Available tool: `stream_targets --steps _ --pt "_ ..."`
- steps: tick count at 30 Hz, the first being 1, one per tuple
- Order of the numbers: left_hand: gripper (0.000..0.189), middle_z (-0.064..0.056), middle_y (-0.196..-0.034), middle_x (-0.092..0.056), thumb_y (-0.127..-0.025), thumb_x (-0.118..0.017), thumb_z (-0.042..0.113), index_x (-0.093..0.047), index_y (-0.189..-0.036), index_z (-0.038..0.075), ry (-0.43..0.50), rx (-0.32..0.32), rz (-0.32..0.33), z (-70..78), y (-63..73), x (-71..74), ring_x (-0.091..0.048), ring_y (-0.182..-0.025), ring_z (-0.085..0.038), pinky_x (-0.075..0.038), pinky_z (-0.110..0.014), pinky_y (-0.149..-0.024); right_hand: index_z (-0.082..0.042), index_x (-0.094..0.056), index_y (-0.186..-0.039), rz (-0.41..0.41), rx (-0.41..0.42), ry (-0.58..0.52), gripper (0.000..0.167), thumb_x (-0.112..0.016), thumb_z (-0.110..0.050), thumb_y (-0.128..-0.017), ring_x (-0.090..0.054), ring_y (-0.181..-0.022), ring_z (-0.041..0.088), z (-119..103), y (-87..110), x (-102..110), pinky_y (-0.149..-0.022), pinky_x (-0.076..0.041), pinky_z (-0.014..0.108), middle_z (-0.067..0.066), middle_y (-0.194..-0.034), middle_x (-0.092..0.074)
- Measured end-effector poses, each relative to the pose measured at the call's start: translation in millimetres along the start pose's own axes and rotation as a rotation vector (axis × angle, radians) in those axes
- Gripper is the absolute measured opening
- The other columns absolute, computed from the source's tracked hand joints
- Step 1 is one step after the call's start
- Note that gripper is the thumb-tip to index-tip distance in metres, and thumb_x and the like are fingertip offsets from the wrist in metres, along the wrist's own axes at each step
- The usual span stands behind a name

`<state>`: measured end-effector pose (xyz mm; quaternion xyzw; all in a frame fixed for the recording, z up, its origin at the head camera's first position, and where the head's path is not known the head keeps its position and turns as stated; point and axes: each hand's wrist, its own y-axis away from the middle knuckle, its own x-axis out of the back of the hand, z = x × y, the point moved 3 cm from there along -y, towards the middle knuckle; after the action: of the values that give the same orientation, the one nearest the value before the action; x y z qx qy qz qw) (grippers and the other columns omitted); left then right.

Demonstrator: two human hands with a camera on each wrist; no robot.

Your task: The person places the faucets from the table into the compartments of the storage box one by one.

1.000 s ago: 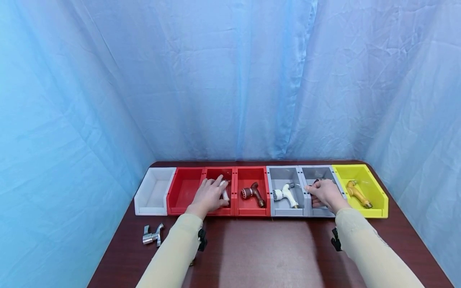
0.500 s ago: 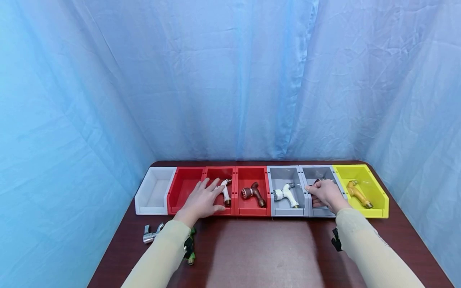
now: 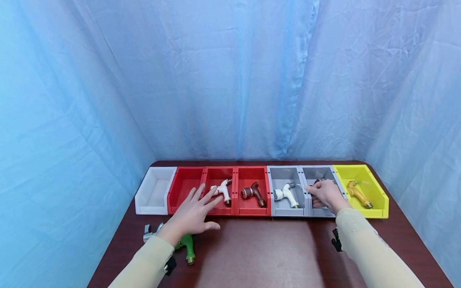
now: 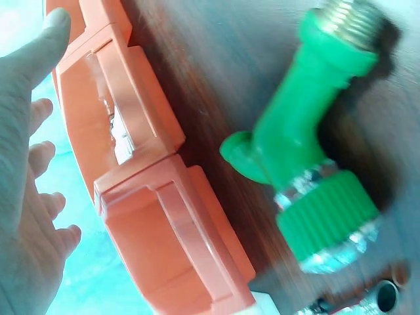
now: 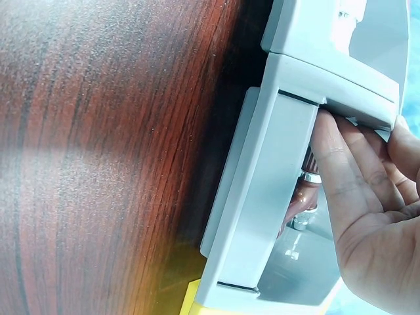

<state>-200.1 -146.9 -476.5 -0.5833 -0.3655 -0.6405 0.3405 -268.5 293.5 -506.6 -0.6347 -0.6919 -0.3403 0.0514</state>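
Observation:
My left hand (image 3: 189, 212) is spread with straight fingers and holds nothing. It hovers by the front edge of the red bins, next to a white tap (image 3: 225, 192) lying in one of them. Below its wrist a green tap (image 4: 292, 131) lies on the table, partly covered by the sleeve in the head view. My right hand (image 3: 327, 194) reaches into the right grey bin (image 5: 262, 197). Its fingers and thumb pinch that bin's side wall, beside the other grey bin. A reddish-brown tap (image 5: 305, 197) lies inside, mostly hidden by the hand in the head view.
A white bin (image 3: 151, 210) and a yellow bin (image 3: 379, 208) end the row. A brown tap (image 3: 253, 194), another white tap (image 3: 287, 195) and a yellow tap (image 3: 358, 194) lie in bins. A chrome tap (image 3: 147, 234) lies on the table (image 3: 266, 252) at left.
My left hand has let go of the white tap in the red bin and drawn back towards the lower left, its fingers spreading. The right hand has stayed in place.

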Motion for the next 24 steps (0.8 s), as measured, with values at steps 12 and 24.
stream_targets --steps 12,24 --pt "0.099 -0.003 -0.170 -0.020 -0.075 -0.073 0.074 -0.035 -0.159 0.038 0.006 -0.085 -0.082 -3.5 38.6 -11.8 -0.009 -0.155 -0.041 -0.015 -0.067 -0.122 0.001 -0.062 -0.093 0.007 -0.027 0.000 0.029 -0.060 -0.026 -0.104 -0.068 -0.072 0.019 0.2 1.2 -0.6 -0.067 -0.064 0.038 0.011 -0.086 -0.065" --pt "0.099 -0.002 -0.171 -0.018 -0.073 -0.069 0.078 -0.035 -0.159 0.042 0.074 -0.036 -0.167 -10.2 66.7 -29.1 -0.008 -0.155 -0.045 -0.013 -0.073 -0.119 0.000 -0.061 -0.089 0.014 -0.020 0.011 0.030 -0.060 -0.026 -0.104 -0.066 -0.071 0.019 0.8 1.1 -0.4 -0.067 -0.064 0.037 0.011 -0.084 -0.064"
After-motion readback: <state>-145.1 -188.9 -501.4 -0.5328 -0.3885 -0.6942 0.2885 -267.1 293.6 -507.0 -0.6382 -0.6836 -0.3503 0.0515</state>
